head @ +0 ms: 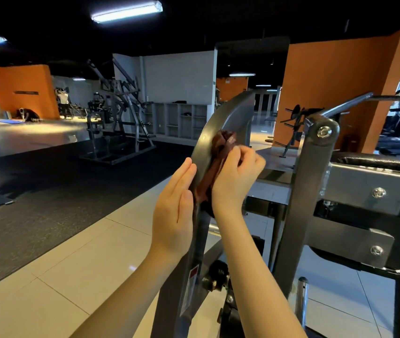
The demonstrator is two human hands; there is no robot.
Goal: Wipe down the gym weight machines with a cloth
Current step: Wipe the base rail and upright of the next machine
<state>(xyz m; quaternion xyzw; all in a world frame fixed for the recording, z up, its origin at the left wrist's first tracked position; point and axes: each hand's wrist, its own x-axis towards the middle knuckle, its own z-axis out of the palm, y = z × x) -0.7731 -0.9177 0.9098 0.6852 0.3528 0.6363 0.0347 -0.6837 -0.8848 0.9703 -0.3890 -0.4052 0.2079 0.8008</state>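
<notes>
Fingers (236, 153) of the right hand (235, 179) are curled round a brown cloth (222, 147), pressing it against the curved gray bar (233, 111) of a weight machine (299, 191) at the middle of the frame. Just left of it, the left hand (173, 211) lies flat along the bar's edge, its fingers straight and together, beside the cloth's hanging lower end. Pale floor tiles (77, 272) fill the lower left.

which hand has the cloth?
The right hand: its fingers curl round the brown cloth, pressing it on the curved grey bar. The left hand is flat, fingers straight, against the bar's left edge, gripping nothing.
</notes>
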